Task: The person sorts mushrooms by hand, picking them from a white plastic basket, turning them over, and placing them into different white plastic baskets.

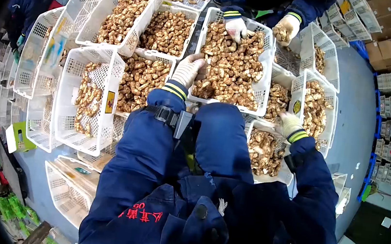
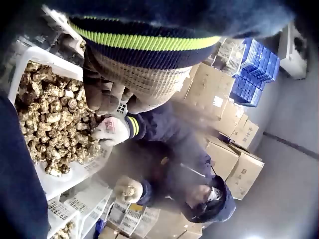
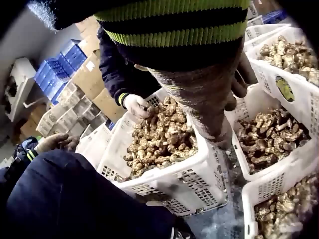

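Note:
My left hand [image 1: 189,70], in a pale knit glove with soiled fingers, is at the left rim of the middle crate [image 1: 263,94]. Brown and cream mushrooms [image 1: 232,63] fill this white crate. In the left wrist view the fingers [image 2: 102,97] curl, and I cannot tell whether they hold a mushroom. My right hand [image 1: 290,125], gloved too, hangs over the crates on the right with its fingers loosely bent. Below it, long-stemmed mushrooms [image 3: 271,137] lie in a lower crate. Across from me, another person's gloved hand [image 1: 236,28] reaches into the middle crate.
The other person's second hand [image 1: 286,30] holds something pale brown above the right-hand crates. More mushroom crates [image 1: 86,96] stand stacked and tilted on my left. Cardboard boxes [image 2: 209,92] and blue crates [image 2: 254,69] are piled behind the other person. My knee [image 1: 223,135] is close to the middle crate.

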Motion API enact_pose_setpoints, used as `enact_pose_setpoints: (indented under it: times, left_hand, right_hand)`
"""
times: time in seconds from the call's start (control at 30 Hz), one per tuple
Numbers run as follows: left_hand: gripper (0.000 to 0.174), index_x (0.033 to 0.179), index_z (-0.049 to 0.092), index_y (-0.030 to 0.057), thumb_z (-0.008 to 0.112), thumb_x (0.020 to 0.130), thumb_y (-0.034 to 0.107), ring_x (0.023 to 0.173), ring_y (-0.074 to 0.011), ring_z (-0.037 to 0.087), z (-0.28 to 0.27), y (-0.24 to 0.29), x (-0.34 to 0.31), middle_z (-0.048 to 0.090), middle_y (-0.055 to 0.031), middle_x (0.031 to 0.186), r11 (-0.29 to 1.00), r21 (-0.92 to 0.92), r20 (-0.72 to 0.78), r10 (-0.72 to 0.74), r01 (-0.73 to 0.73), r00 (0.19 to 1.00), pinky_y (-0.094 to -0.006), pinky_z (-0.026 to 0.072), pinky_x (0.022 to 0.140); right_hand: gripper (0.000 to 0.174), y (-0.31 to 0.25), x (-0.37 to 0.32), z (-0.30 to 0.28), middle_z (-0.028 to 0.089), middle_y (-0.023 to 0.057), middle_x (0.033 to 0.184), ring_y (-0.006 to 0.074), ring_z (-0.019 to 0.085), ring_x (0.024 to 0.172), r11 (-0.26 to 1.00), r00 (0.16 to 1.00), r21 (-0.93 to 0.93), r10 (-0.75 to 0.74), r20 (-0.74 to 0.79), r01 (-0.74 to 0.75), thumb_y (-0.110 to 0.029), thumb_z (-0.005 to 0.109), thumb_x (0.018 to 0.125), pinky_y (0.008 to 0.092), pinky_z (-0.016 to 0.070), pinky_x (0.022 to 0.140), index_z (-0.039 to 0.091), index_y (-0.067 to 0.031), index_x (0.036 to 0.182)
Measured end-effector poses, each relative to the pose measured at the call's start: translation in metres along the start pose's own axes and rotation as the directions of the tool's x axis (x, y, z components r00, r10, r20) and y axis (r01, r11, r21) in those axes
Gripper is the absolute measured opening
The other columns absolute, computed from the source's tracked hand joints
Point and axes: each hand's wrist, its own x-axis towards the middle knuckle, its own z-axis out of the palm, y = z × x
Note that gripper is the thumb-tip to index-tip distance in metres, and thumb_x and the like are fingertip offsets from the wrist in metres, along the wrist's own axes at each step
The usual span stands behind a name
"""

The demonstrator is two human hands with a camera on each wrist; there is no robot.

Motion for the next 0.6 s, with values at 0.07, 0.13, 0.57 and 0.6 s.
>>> enact_pose_setpoints:
  times: [0.07, 0.13, 0.57, 0.6]
  left_hand:
    - [0.039, 0.123, 0.047, 0.0023, 0.057, 0.089, 0.019, 0.073, -0.0153, 0.059, 0.004, -0.004, -0.002, 0.062, -0.0082, 0.094, 0.999, 0.035, 0.037, 0.014, -0.015, 0.999, -0.0288, 0.0509, 0.063]
    - [0.043, 0.123, 0.047, 0.0019, 0.060, 0.087, 0.020, 0.075, -0.0154, 0.059, -0.003, -0.004, -0.004, 0.062, -0.0080, 0.094, 0.997, 0.077, 0.153, -0.013, 0.002, 0.988, -0.0286, 0.0510, 0.064]
    - [0.044, 0.123, 0.049, -0.0003, 0.060, 0.088, 0.024, 0.081, -0.0163, 0.060, 0.025, 0.012, 0.010, 0.063, -0.0084, 0.097, 0.983, 0.184, -0.031, -0.021, 0.026, 0.999, -0.0302, 0.0511, 0.071]
    - [0.044, 0.123, 0.050, 0.0000, 0.060, 0.088, 0.024, 0.083, -0.0169, 0.061, 0.022, 0.004, 0.018, 0.063, -0.0088, 0.098, 0.981, 0.196, 0.001, -0.012, 0.012, 1.000, -0.0308, 0.0514, 0.072]
  right_hand:
    - [0.045, -0.023, 0.029, -0.016, 0.059, 0.0137, 0.105, 0.0303, 0.054, 0.104, 0.992, 0.956, -0.099, -0.098, -0.275, 0.073, -0.025, 0.069, 0.070, 0.0420, 0.0441, 0.089, 0.056, -0.0085, 0.110]
    - [0.039, -0.019, 0.094, 0.005, 0.059, 0.0089, 0.097, 0.0274, 0.054, 0.098, 0.957, 0.833, -0.244, -0.260, -0.488, 0.156, -0.023, 0.069, 0.069, 0.0413, 0.0430, 0.086, 0.058, -0.0116, 0.105]
    - [0.029, -0.038, 0.222, -0.011, 0.067, 0.0123, 0.092, 0.0280, 0.063, 0.092, 0.897, 0.987, -0.439, -0.114, -0.109, 0.055, -0.032, 0.068, 0.074, 0.0430, 0.0501, 0.078, 0.066, -0.0107, 0.093]
    - [0.021, -0.011, 0.241, 0.017, 0.065, 0.0160, 0.080, 0.0336, 0.063, 0.081, 0.894, 0.941, -0.438, -0.223, -0.256, 0.093, -0.026, 0.062, 0.078, 0.0439, 0.0493, 0.072, 0.063, -0.0094, 0.091]
